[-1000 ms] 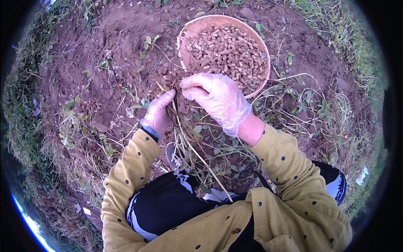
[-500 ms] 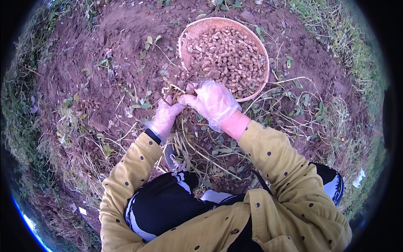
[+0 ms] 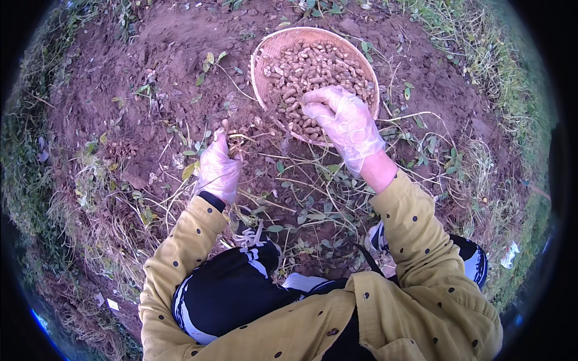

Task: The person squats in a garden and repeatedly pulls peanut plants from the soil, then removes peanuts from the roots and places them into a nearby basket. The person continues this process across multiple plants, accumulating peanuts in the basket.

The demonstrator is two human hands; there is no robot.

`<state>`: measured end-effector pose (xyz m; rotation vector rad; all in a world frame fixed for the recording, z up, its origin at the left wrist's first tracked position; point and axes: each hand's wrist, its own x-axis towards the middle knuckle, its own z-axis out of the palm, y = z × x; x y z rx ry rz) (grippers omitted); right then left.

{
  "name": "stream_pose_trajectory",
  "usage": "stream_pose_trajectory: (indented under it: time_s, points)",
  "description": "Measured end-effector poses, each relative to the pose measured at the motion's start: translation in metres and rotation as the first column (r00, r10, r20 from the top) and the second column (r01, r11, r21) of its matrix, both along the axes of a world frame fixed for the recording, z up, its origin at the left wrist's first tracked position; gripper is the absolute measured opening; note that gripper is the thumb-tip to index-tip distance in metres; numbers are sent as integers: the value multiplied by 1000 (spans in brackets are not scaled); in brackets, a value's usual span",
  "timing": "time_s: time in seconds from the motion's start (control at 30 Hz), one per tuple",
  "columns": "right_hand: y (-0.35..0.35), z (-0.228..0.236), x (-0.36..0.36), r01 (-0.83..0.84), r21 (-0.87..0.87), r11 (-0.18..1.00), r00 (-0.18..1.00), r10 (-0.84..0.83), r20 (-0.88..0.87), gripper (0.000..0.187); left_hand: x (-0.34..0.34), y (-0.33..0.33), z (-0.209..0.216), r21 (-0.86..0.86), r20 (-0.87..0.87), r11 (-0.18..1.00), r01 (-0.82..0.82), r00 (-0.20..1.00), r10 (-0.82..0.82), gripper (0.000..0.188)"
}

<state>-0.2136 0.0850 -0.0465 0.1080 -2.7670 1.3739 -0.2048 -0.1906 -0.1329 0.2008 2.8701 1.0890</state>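
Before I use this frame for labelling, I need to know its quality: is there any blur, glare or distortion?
Head view: strong fisheye bending, with a black rim around the circle. Light is soft and even, no glare or hard shadows. The centre is sharp: the basket, its peanuts, the right hand and the left hand read clearly. The grass near the rim is smeared and dim.

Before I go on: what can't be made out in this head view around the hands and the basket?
- Whether the right hand holds any peanuts: its palm faces down over the basket.
- What the left hand grips: its fingers cover the plant stems.
- The basket's near rim: hidden under the right hand.
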Motion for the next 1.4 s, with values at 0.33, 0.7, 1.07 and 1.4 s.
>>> stream_pose_trajectory:
  time_s: [0.33, 0.7, 1.07, 1.4]
  points:
    - [-42, -29, -6, -84, -90, 992, 914, 113, 389, 36, 0, 17, 28, -184, -85, 950, 252, 959, -271, 75]
    - [-18, -17, 36, 250, -836, 489, 694, 512, 506, 20, -7, 6, 33, -403, -264, 857, 322, 855, -446, 61]
    - [-56, -5, 3, -331, 96, 939, 943, 333, 2, 29, -2, 13, 43, -420, -198, 809, 411, 829, -524, 57]
    - [-45, -57, 9, -32, -347, 937, 998, 12, -60, 22, 0, 3, 25, -338, -187, 858, 387, 866, -464, 55]
